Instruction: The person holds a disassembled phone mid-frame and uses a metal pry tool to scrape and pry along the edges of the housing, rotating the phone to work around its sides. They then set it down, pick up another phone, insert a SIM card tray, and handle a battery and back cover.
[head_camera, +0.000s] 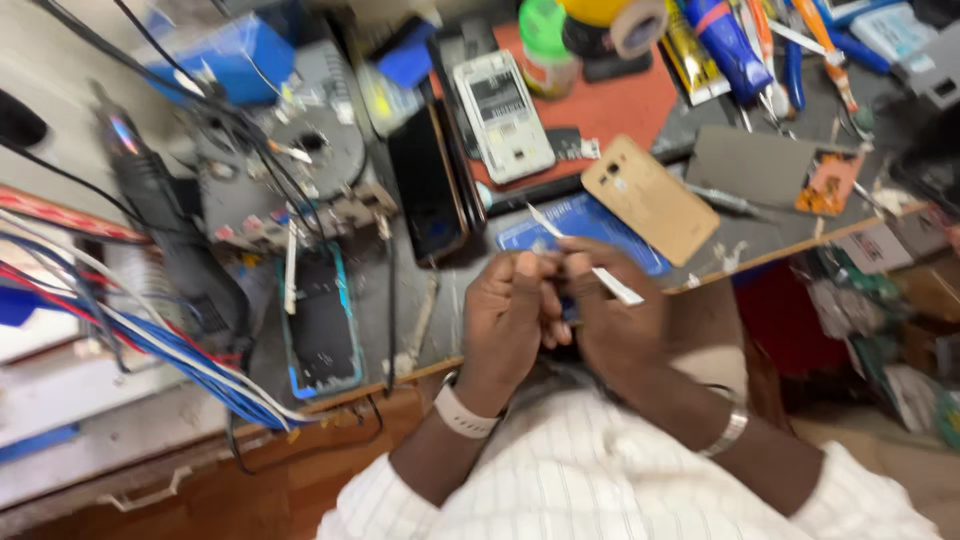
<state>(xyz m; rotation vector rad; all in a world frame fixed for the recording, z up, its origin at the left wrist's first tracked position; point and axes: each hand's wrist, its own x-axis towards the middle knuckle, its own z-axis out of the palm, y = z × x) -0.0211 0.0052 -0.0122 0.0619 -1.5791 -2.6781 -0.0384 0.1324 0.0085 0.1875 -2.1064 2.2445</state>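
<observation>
white, thin and flat, a narrow strip (612, 283) is pinched between the two hands just above the near edge of the workbench (760, 235); the left hand (507, 318) is closed with its fingertips pressed together at the top, near the strip's upper part; the right hand (608, 312) is closed too, clamped on the strip, whose lower end sticks out past its knuckles toward the right; the two hands are touching each other; a second pale sliver (545, 221) rises from the fingertips toward the upper left, and whether it is part of the same strip cannot be told, the view being blurred; a pale band (462, 414) is worn on the left wrist and a metal bracelet (729, 432) on the right; white striped sleeves (610, 480) are seen below; just behind the hands a blue mat (590, 222) lies on the bench; a gold phone back cover (650, 199) rests beside it to the right; a white opened phone (502, 113) lies on a red pad (625, 100) further back; a black phone (430, 185) is placed left of that; a phone in a teal frame (322, 320) lies near the front edge at the left; blue and white wires (150, 340) are bundled at the far left; screwdrivers and tools (790, 50) are crowded at the upper right.
</observation>
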